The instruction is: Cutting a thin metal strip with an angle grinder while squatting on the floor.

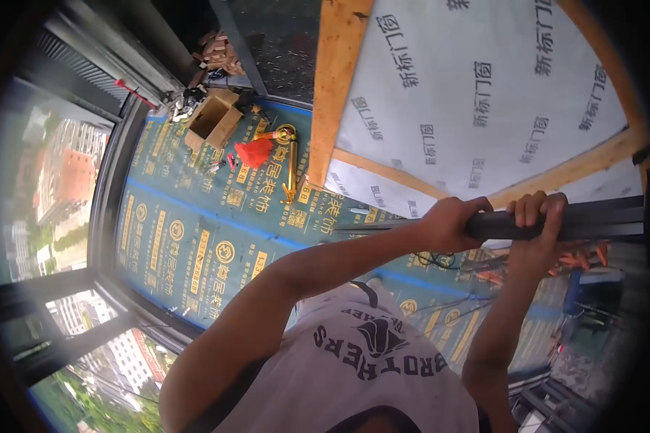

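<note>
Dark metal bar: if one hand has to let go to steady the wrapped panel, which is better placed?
Probably right. The right hand grips the dark metal bar directly below the wrapped panel; the left hand holds nearer the bar's free end.

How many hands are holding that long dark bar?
2. The left hand grips the long dark bar nearer its thin end; the right hand wraps it just beside, toward the thick end. Both belong to the same person. No other hands show.

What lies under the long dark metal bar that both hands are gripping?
Under the long dark metal bar gripped by the left hand and right hand: printed green floor covering and orange-handled tools. The person's arms and white shirt cover the rest.
</note>
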A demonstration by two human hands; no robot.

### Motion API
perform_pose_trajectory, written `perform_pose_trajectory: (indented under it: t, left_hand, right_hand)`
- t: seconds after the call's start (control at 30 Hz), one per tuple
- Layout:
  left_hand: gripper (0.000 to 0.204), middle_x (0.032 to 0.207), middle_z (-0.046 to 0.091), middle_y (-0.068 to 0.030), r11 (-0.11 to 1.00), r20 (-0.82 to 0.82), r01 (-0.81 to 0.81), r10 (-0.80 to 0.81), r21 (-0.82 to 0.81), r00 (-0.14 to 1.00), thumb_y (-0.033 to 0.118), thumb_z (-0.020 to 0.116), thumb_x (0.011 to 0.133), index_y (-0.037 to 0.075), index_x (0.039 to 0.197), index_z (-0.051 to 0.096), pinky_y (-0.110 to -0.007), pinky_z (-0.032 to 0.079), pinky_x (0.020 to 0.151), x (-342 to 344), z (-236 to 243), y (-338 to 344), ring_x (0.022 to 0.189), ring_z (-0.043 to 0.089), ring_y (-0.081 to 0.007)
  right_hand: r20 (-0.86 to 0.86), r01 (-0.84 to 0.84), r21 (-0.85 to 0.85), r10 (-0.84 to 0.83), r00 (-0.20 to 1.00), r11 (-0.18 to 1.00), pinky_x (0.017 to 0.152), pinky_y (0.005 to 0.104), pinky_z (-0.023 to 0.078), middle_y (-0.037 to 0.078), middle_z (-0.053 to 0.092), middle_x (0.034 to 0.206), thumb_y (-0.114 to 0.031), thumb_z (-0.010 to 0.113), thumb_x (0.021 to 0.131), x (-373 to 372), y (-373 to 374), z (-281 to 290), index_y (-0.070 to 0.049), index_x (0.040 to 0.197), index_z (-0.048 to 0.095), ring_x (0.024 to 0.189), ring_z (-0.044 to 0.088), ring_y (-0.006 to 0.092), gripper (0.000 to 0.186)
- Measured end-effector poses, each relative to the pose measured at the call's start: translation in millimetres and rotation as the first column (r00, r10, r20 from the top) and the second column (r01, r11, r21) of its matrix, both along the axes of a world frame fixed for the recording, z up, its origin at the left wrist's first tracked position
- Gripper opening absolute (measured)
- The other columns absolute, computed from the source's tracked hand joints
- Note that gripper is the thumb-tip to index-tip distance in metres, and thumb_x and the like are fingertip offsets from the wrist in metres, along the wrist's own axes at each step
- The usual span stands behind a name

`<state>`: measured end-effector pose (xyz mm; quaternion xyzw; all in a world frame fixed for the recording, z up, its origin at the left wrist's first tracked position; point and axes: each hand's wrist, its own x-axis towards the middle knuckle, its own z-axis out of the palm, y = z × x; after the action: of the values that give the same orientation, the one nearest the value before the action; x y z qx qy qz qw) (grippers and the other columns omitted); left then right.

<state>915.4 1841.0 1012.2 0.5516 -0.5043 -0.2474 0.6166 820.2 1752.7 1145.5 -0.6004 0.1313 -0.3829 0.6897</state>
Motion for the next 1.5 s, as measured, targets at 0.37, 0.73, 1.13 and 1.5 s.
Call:
perform_pose_trajectory:
  t: [0.37, 0.73, 1.13, 1.5]
  left_hand:
    - [0.028, 0.075, 0.07, -0.0034, 0.722, -0.082, 0.66, -0.659, 0.207, 0.748, 0.021, 0.082, 0.083, 0.0, 0.097, 0.07, -0.029, 0.051, 0.06, -202.4, 53.6, -118.0, 0.065, 0.064, -0.0094]
    - [0.053, 0.076, 0.072, -0.0157, 0.348, 0.11, 0.925, -0.936, 0.153, 0.334, 0.023, 0.086, 0.078, 0.009, 0.122, 0.06, -0.049, 0.055, 0.07, -536.7, 44.7, -164.5, 0.075, 0.073, -0.0401]
    - [0.092, 0.151, 0.047, -0.0268, 0.401, 0.115, 0.691, -0.899, 0.602, 0.422, 0.025, 0.078, 0.092, 0.009, 0.162, 0.02, -0.051, 0.05, 0.11, -568.8, -133.1, -310.7, 0.135, 0.056, -0.0441]
    - [0.063, 0.117, 0.066, -0.0225, 0.396, 0.104, 0.641, -0.89, 0.658, 0.443, 0.02, 0.077, 0.092, 0.004, 0.143, 0.045, -0.047, 0.056, 0.089, -735.9, -193.8, -552.9, 0.107, 0.07, -0.0387]
  right_hand:
    - [0.07, 0.271, -0.279, -0.262, 0.963, 0.921, 0.085, 0.0412, 0.058, 0.013, 0.067, 0.101, -0.051, 0.062, 0.105, -258.0, -52.7, 46.7, -0.002, 0.128, 0.055, 0.092, 0.07, 0.0255, 0.054]
    - [0.2, 0.799, -0.239, -0.777, 0.597, 0.552, 0.058, 0.0412, 0.05, 0.004, 0.047, 0.066, -0.038, 0.06, 0.108, -584.4, -11.2, 29.3, -0.01, 0.092, 0.05, 0.053, 0.048, 0.0159, 0.035]
    - [0.386, 0.953, -0.272, -0.892, 0.235, 0.134, 0.054, 0.0334, 0.045, 0.0, 0.049, 0.065, -0.042, 0.057, 0.108, -817.6, -34.1, 32.9, -0.012, 0.09, 0.052, 0.054, 0.046, 0.0121, 0.035]
    - [0.464, 0.979, -0.196, -0.875, 0.141, 0.053, 0.067, 0.0352, 0.04, 0.007, 0.047, 0.078, -0.042, 0.05, 0.106, -984.2, -154.9, 32.8, -0.008, 0.09, 0.058, 0.072, 0.048, 0.0176, 0.038]
